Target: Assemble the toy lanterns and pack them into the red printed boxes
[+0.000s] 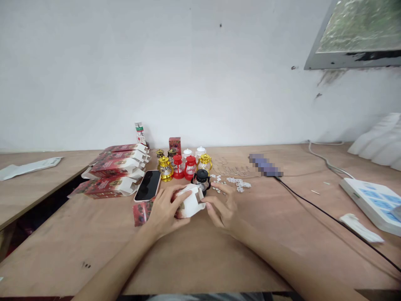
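Observation:
My left hand (pixel 166 209) is wrapped around a small red and white cardboard box (pixel 189 203) that lies tilted, its white flap end facing right. At that end, the thumb and index finger of my right hand (pixel 224 209) are closed on a flap. Just behind the box stands a black mini lantern (pixel 201 179), partly covered by it. More mini lanterns are grouped further back, among them a red one (pixel 190 167), a gold one (pixel 165 169) and a white-topped one (pixel 200 152). Part of a red printed piece (pixel 141 213) shows left of my left hand.
Several red boxes with raised flaps (pixel 109 167) lie at left, beside a phone (pixel 148 185). Small white plastic parts (pixel 239 183) and thin wire pieces (pixel 233 168) are scattered right of the lanterns. A black cable (pixel 313 202) crosses toward a white power strip (pixel 376 202).

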